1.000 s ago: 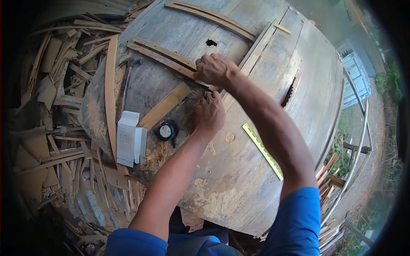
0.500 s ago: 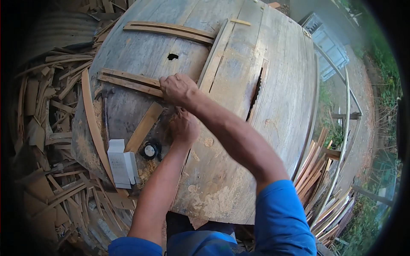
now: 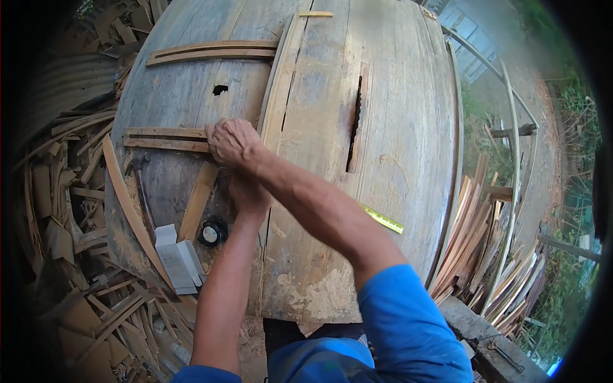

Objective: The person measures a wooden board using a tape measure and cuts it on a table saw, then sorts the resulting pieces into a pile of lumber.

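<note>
1. Right hand (image 3: 231, 142): closed, knuckles up, pressing on the near end of a pair of thin wooden strips (image 3: 167, 138); whether the fingers wrap an edge cannot be told.
2. Left hand (image 3: 250, 195): just below the right and partly hidden by the right forearm; open or closed cannot be told. It rests on the table beside a short flat batten (image 3: 197, 200).
3. Wooden strips: two long, narrow slats lying side by side (pale, rough-sawn), left of the table's centre and running leftward from the right hand.
4. Table (image 3: 396, 127): weathered grey planks, dusty, with a dark slot holding a toothed saw blade (image 3: 353, 124).
5. Second pair of strips (image 3: 214, 51): slightly bowed, at the far left of the top.
6. Black round knob (image 3: 211, 233): near the front edge, just beside a white rectangular block (image 3: 179, 258).
7. Yellow tape measure (image 3: 384, 220): flat strip, right of the forearm.
8. Offcut heap (image 3: 64, 210): splintered scraps on the ground, left.
</note>
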